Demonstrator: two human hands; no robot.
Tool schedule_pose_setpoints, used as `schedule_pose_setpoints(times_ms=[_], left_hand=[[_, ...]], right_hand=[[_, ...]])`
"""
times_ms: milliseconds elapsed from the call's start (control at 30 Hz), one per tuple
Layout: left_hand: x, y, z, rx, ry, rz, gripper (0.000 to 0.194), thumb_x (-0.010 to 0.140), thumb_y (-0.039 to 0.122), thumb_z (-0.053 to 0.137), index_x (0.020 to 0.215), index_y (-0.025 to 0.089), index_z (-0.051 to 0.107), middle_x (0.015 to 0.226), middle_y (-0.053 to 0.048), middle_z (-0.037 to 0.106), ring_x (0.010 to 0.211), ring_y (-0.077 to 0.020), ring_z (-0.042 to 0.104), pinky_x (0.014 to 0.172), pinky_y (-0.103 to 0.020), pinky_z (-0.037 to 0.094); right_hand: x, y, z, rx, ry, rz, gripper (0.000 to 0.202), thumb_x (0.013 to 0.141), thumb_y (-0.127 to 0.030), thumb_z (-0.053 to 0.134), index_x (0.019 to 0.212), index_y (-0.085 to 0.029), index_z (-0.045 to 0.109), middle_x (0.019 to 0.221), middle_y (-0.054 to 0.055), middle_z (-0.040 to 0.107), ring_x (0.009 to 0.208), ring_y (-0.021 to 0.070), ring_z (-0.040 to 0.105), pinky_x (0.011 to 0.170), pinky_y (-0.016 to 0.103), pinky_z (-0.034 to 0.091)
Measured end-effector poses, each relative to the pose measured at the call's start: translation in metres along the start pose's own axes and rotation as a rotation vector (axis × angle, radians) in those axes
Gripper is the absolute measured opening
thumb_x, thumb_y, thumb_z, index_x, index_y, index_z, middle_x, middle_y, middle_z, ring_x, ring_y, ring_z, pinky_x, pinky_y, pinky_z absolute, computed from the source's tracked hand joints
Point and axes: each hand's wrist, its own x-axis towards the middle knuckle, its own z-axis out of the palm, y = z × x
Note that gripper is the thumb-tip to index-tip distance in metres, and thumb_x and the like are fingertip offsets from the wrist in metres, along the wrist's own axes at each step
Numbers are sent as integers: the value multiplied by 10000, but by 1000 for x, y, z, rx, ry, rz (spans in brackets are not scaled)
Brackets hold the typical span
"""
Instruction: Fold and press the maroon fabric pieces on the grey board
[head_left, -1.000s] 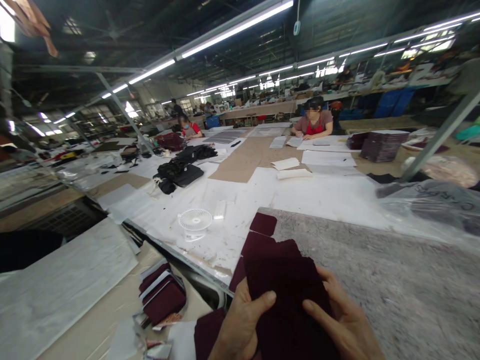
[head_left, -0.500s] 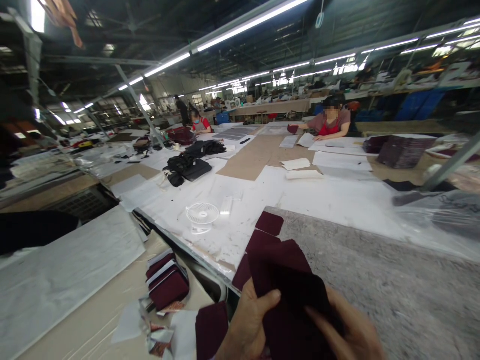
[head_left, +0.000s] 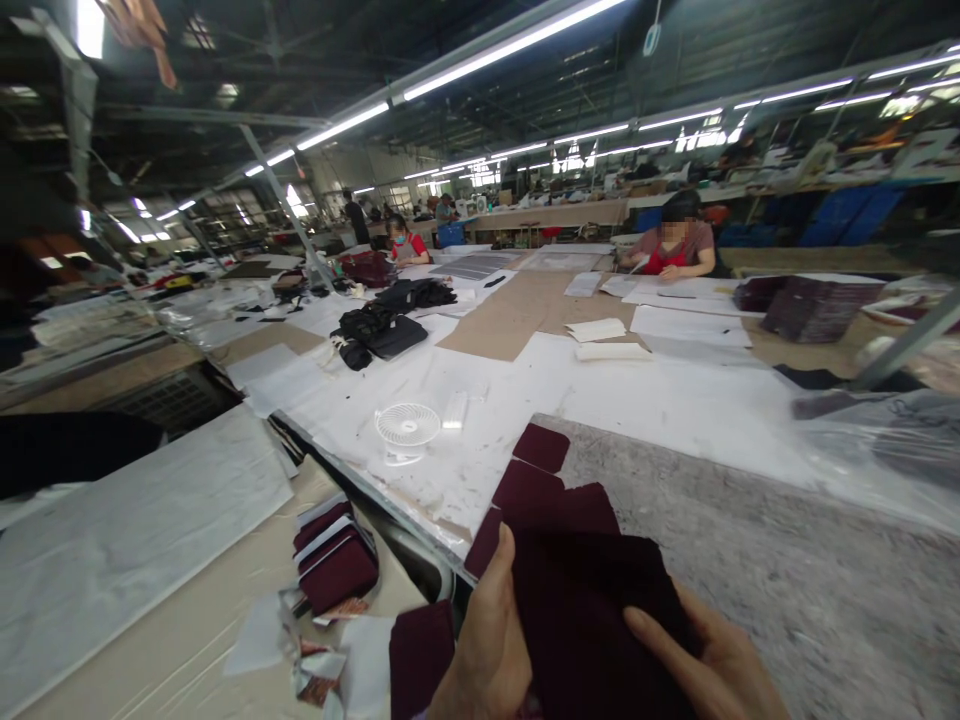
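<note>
Low in the view, my left hand (head_left: 491, 640) grips the left edge of a dark maroon fabric piece (head_left: 577, 630), its thumb pointing up. My right hand (head_left: 701, 655) pinches the right side, thumb on top and fingers underneath. The cloth there looks almost black, and I cannot tell how many layers are held. Just beyond, flat maroon panels (head_left: 541, 447) lie along the left edge of a mottled grey sheet (head_left: 735, 520). Another maroon panel (head_left: 421, 655) lies to the left of my left hand.
A stack of maroon pieces with pale sheets between (head_left: 337, 560) sits on the left surface, near paper scraps (head_left: 319, 670). A gap (head_left: 420, 570) separates it from the white table. There stand a small white fan (head_left: 407, 428) and dark cloth bundles (head_left: 386, 325). A co-worker (head_left: 675, 240) sits opposite.
My left thumb has shifted from across the cloth to its left edge. The held fabric's raised top has come down, and another maroon panel shows flat beyond it. The co-worker opposite has drawn an arm in.
</note>
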Motion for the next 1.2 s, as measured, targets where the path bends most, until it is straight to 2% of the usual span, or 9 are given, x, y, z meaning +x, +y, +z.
schedule_pose_setpoints(times_ms=[100, 233, 533, 733, 867, 933, 1100, 1200], left_hand=[[2, -1, -4, -41, -66, -48, 584, 780, 498, 577, 1281, 205, 516, 1258, -86, 610, 1226, -302, 492, 1074, -452, 336], [4, 0, -5, -109, -129, -70, 518, 827, 469, 525, 1273, 205, 521, 1222, -85, 634, 1183, -285, 533, 1070, -458, 332], [8, 6, -2, -200, -287, -173, 491, 880, 471, 421, 1221, 150, 568, 1162, -117, 664, 1168, -282, 547, 1051, -456, 348], [4, 16, 3, -214, -259, -99, 447, 873, 464, 448, 1183, 180, 603, 1190, -83, 655, 1186, -267, 534, 1066, -431, 340], [1, 23, 6, -203, -302, -128, 473, 866, 486, 446, 1122, 142, 645, 1179, -102, 660, 1202, -284, 517, 1072, -438, 333], [0, 21, 7, -179, -269, -134, 463, 858, 477, 469, 1136, 146, 637, 1185, -100, 657, 1212, -282, 509, 1078, -436, 328], [-4, 13, 6, -98, -113, 43, 513, 820, 464, 546, 1264, 207, 533, 1251, -79, 616, 1221, -276, 501, 1093, -438, 310], [-6, 12, 5, -70, -116, 61, 540, 815, 459, 558, 1295, 217, 500, 1278, -80, 596, 1221, -282, 499, 1095, -444, 306]], right_hand=[[1, -4, -3, -23, -67, -3, 400, 690, -500, 668, 976, -222, 703, 912, 24, 753, 822, 268, 689, 702, 297, 583], [1, -11, -6, -14, -101, 6, 401, 693, -499, 665, 966, -209, 708, 899, 33, 754, 830, 278, 688, 710, 313, 585], [-1, -8, -8, 52, -155, 45, 443, 750, -501, 622, 1091, -220, 651, 1019, 47, 728, 928, 287, 665, 822, 348, 550], [0, -3, -12, 30, -225, 76, 459, 764, -504, 603, 1130, -229, 628, 1029, 46, 723, 929, 295, 662, 829, 375, 546], [0, -10, -11, 53, -256, 83, 438, 763, -499, 608, 1102, -224, 643, 968, 40, 736, 906, 296, 668, 793, 370, 554], [1, -14, -8, 77, -283, 77, 425, 765, -490, 611, 1091, -220, 650, 992, 46, 731, 930, 300, 662, 812, 376, 548], [8, -10, -1, 61, -130, -34, 475, 716, -470, 672, 1142, -264, 629, 1195, 44, 652, 1091, 302, 595, 973, 391, 464], [9, -7, 0, 89, -136, -16, 513, 707, -452, 688, 1180, -270, 608, 1190, 48, 656, 1117, 306, 581, 957, 390, 478]])
